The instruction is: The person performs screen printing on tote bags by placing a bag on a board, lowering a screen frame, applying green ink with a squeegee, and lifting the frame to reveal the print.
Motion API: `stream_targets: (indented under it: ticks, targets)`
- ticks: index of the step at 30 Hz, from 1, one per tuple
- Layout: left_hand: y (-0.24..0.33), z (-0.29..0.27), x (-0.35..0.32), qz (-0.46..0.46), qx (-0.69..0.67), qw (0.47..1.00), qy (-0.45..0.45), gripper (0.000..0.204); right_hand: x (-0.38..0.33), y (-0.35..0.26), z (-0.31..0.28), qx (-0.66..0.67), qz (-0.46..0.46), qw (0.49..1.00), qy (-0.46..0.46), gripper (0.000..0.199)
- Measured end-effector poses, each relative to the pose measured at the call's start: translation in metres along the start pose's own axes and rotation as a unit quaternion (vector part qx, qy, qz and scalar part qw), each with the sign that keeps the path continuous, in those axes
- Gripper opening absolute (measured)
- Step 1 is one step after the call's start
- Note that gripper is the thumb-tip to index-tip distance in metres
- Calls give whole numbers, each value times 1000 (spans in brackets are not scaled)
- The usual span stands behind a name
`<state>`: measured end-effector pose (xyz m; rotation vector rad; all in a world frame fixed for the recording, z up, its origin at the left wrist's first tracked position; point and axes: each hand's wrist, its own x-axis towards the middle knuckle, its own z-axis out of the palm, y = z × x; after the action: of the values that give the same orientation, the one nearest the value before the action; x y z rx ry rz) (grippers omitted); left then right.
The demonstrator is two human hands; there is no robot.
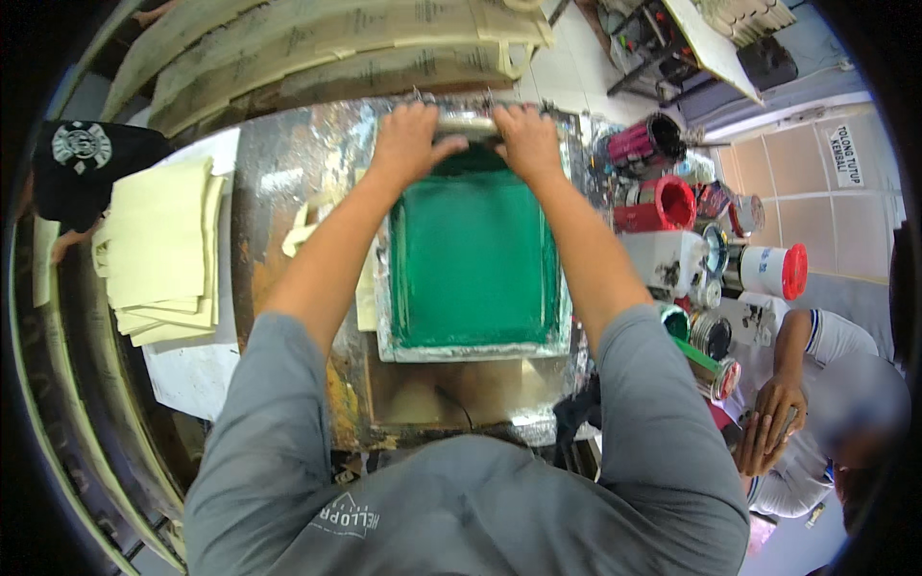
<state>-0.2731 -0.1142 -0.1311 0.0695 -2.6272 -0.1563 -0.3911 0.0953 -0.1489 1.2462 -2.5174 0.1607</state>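
A screen-printing frame (384,326) with a green mesh (475,264) lies on the paint-stained table in front of me. At its far end, a pale bar that looks like a squeegee (467,124) spans the gap between my hands. My left hand (411,142) is closed over the bar's left end, its thumb pointing inward. Over the right end, my right hand (526,141) has its fingers curled in the same way. Dark green shows just below the bar. Pale yellow fabric (367,293) sticks out from under the frame's left side.
A stack of pale yellow bags (158,235) lies at left, near a co-worker in black (96,158). Racks (317,48) of similar bags stand beyond. Ink tubs and cans (663,204) crowd the right, beside a seated person (768,427).
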Motion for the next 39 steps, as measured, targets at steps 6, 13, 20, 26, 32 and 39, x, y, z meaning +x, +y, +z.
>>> stream_targets:
  ticks: [6, 13, 20, 26, 32, 39]
  targets:
    - [19, 24, -47, 20, 12, 999, 26, 55, -48, -12, -17, 9, 3, 996, -88, 58]
    - [70, -27, -145, 11, 3, 1000, -12, 54, -147, -64, -56, 22, 8, 996, -90, 53]
    - [138, -98, -251, 7, -35, 997, -74, 53, -274, -123, -112, 49, 25, 990, -132, 60]
    - [135, -121, -245, -49, -99, 992, -58, 82, -248, -108, -126, 87, 16, 980, -179, 46]
    - [111, -128, -352, -222, -53, 960, -160, 109, -317, -146, -129, 105, 31, 993, -50, 39]
    - [100, -118, -370, -230, -119, 963, -69, 85, -306, -164, -172, 101, 85, 989, -63, 38]
